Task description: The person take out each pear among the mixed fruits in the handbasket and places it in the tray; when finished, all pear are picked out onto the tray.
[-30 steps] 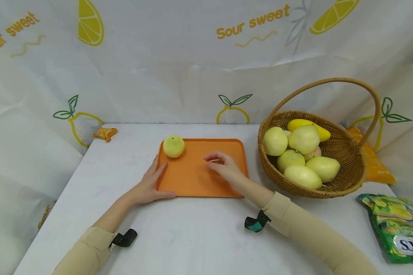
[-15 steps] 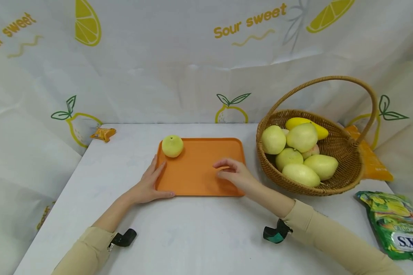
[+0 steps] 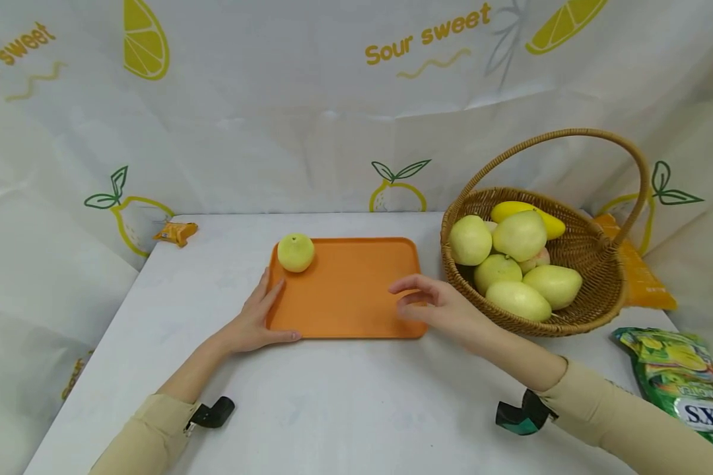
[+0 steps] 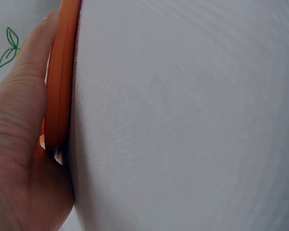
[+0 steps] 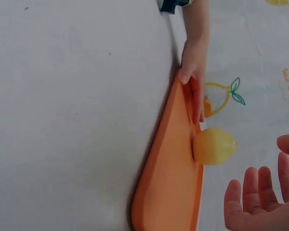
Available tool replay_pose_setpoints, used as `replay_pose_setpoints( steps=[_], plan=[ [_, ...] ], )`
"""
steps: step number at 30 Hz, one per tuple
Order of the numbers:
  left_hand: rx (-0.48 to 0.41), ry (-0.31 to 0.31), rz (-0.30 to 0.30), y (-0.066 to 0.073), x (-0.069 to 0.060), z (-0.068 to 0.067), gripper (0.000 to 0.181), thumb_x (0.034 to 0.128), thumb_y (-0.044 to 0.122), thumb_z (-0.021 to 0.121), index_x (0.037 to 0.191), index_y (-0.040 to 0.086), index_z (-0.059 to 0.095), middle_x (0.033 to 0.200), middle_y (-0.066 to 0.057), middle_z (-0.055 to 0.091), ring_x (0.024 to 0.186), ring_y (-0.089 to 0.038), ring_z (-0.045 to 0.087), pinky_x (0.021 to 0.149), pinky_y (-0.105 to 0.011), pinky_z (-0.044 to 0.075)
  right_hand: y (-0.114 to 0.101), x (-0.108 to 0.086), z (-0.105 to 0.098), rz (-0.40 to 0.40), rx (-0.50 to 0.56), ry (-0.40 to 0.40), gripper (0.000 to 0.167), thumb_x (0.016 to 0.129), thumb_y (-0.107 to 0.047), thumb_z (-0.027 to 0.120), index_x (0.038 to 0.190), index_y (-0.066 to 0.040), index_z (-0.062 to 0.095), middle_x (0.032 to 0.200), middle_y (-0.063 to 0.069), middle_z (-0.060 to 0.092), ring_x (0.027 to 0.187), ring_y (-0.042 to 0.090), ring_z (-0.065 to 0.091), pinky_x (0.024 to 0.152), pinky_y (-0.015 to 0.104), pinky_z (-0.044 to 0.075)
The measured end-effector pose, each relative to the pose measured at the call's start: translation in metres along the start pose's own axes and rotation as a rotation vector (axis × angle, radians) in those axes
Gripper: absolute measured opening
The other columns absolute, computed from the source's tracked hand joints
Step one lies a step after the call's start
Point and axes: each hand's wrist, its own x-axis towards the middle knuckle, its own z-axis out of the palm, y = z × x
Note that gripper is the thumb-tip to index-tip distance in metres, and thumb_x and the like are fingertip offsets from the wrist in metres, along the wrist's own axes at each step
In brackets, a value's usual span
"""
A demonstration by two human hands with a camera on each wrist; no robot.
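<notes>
one fruit (image 3: 296,253) on orange tray (image 3: 347,293), left hand (image 3: 254,322) touching tray

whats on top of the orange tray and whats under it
One green fruit sits on the tray, near its far left corner. The left hand touches the tray; the right hand blocks part of its right edge in the head view. Anything underneath is covered.

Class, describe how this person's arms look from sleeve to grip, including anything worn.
The left sleeve and right sleeve are plain beige, ending before the wrists. At their ends sit a black left device and a black right device, the latter showing a teal patch. Left grip and right grip are gloveless.
</notes>
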Motion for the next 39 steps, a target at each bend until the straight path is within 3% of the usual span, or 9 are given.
replay_pose_setpoints(
  steps=[5,10,19,24,28,31,35,39],
  plan=[
    [-0.001,-0.002,-0.003,-0.001,0.000,0.000,0.114,0.0777,0.052,0.078,0.156,0.004,0.010,0.159,-0.018,-0.020,0.145,-0.042,-0.007,0.111,-0.066,0.008,-0.011,-0.011,-0.013,-0.040,0.000,0.001,0.032,0.093,-0.012,0.067,0.123,-0.004,0.059,0.123,0.012,0.057,0.111,0.029,0.055,0.088,0.029,0.051],
    [-0.001,0.002,0.001,-0.001,0.001,0.001,0.114,0.0780,0.051,0.078,0.156,0.004,0.010,0.159,-0.018,-0.019,0.145,-0.042,-0.008,0.111,-0.065,0.008,-0.025,-0.021,-0.029,-0.032,-0.033,0.024,0.033,0.094,-0.016,0.067,0.125,-0.008,0.058,0.126,0.010,0.057,0.112,0.029,0.056,0.088,0.028,0.050],
    [-0.001,0.005,0.005,-0.002,0.000,0.001,0.114,0.0779,0.051,0.078,0.156,0.004,0.010,0.159,-0.018,-0.020,0.145,-0.042,-0.008,0.111,-0.066,0.008,-0.042,-0.029,-0.067,-0.040,-0.234,0.146,0.039,0.096,-0.023,0.065,0.130,-0.008,0.053,0.128,0.011,0.054,0.112,0.017,0.054,0.084,0.021,0.050],
    [0.001,0.002,0.004,-0.002,0.001,0.001,0.114,0.0781,0.050,0.079,0.156,0.003,0.011,0.159,-0.019,-0.019,0.145,-0.043,-0.008,0.111,-0.065,0.008,-0.046,-0.029,-0.097,0.032,-0.355,0.174,0.048,0.097,-0.028,0.062,0.138,-0.008,0.046,0.138,0.009,0.046,0.116,0.017,0.050,0.084,0.020,0.047],
    [0.001,0.001,0.007,-0.002,0.001,0.001,0.113,0.0783,0.050,0.078,0.156,0.003,0.011,0.159,-0.019,-0.019,0.145,-0.042,-0.008,0.112,-0.065,0.008,-0.049,-0.027,-0.122,0.112,-0.418,0.198,0.056,0.097,-0.035,0.061,0.143,-0.010,0.040,0.144,0.008,0.041,0.121,0.020,0.046,0.088,0.028,0.046],
    [-0.004,-0.005,0.001,-0.002,0.000,0.001,0.114,0.0780,0.051,0.078,0.156,0.004,0.010,0.159,-0.017,-0.020,0.145,-0.042,-0.008,0.111,-0.065,0.008,-0.050,-0.024,-0.139,0.149,-0.444,0.217,0.061,0.097,-0.038,0.060,0.146,-0.011,0.036,0.147,0.011,0.037,0.127,0.027,0.041,0.093,0.043,0.043],
    [-0.011,-0.007,-0.008,-0.002,-0.001,0.001,0.115,0.0772,0.051,0.079,0.157,0.005,0.010,0.160,-0.015,-0.020,0.146,-0.041,-0.008,0.112,-0.065,0.009,-0.049,-0.020,-0.162,0.166,-0.510,0.239,0.069,0.098,-0.039,0.058,0.150,-0.005,0.028,0.151,0.020,0.030,0.132,0.039,0.034,0.098,0.056,0.035],
    [-0.009,-0.003,-0.002,-0.003,0.001,0.002,0.114,0.0774,0.051,0.079,0.157,0.005,0.011,0.160,-0.017,-0.019,0.146,-0.042,-0.007,0.111,-0.065,0.009,-0.046,-0.015,-0.181,0.214,-0.571,0.233,0.078,0.098,-0.039,0.057,0.152,0.001,0.017,0.152,0.029,0.022,0.134,0.048,0.026,0.100,0.062,0.031]
  ],
)
